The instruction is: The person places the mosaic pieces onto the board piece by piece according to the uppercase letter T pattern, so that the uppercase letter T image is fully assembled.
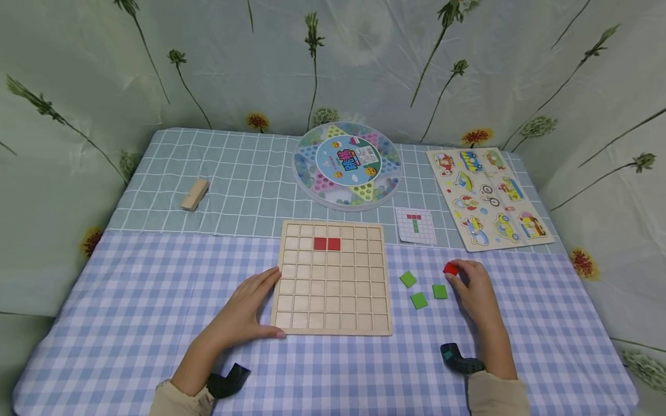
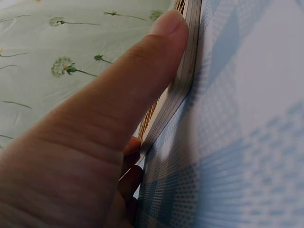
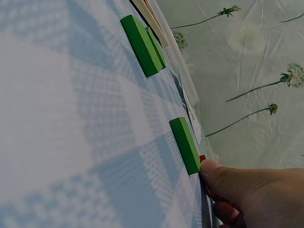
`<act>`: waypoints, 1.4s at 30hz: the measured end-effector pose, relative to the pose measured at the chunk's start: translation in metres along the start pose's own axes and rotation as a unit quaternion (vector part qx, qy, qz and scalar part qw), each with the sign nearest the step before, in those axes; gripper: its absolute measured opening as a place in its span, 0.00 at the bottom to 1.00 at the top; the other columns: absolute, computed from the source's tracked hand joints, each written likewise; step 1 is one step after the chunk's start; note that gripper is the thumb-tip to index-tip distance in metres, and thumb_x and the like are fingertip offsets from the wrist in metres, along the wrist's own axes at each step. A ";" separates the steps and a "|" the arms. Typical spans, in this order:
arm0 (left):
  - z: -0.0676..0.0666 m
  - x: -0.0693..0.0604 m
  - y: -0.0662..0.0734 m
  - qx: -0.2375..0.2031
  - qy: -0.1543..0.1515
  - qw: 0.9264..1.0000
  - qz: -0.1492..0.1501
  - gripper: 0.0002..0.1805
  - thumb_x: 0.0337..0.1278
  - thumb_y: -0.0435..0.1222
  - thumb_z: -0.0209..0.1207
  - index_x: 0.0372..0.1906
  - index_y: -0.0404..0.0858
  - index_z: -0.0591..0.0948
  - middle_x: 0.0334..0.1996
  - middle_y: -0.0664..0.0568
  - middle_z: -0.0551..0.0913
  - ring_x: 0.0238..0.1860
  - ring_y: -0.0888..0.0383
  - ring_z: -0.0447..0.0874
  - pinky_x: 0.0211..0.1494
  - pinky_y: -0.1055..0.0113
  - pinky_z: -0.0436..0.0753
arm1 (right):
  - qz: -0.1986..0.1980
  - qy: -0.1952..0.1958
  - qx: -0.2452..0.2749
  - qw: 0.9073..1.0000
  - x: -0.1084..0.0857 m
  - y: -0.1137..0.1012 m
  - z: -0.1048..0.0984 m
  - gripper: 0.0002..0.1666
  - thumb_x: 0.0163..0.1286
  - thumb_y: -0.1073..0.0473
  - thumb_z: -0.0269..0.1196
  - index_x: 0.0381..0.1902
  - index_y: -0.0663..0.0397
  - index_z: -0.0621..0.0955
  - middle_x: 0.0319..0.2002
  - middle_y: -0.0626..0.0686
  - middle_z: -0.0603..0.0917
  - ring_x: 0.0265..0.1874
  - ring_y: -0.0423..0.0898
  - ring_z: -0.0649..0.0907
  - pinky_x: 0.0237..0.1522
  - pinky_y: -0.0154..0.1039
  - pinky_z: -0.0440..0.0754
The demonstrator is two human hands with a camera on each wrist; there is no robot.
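Note:
A wooden grid board lies on the checked cloth with two red square tiles side by side in an upper row. My left hand rests at the board's left side, fingertips against the left edge and thumb on the lower left corner. In the left wrist view, the thumb lies along the board's rim. My right hand pinches a red tile between thumb and fingers, right of the board. Three green square tiles lie between that hand and the board.
A small card shows a red and green T-shaped pattern on a grid. Behind the board stands a round Chinese checkers box. A vehicle picture puzzle lies at the back right, and a wooden block at the back left.

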State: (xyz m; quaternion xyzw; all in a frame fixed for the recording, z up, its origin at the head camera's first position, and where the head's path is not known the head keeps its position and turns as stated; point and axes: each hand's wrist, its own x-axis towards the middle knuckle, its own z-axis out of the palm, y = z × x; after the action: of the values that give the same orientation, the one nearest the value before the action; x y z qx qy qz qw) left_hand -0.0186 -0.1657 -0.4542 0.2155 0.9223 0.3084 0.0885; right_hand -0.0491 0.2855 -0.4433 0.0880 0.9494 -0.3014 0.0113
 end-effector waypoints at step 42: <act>-0.001 0.000 0.002 -0.001 -0.001 1.000 -0.002 0.64 0.22 0.67 0.64 0.69 0.39 0.54 0.68 0.50 0.52 0.65 0.48 0.51 0.64 0.49 0.50 | -0.264 -0.078 0.139 0.951 0.046 -0.130 0.096 0.15 0.57 0.60 0.65 0.44 0.57 0.80 0.46 0.53 0.76 0.49 0.49 0.72 0.52 0.44 0.69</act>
State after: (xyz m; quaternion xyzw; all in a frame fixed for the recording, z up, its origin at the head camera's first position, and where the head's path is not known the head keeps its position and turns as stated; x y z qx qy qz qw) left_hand -0.0186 -0.1646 -0.4526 0.2137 0.9224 0.3087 0.0901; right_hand -0.1196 0.1329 -0.4509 -0.1892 0.8833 -0.4289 -0.0075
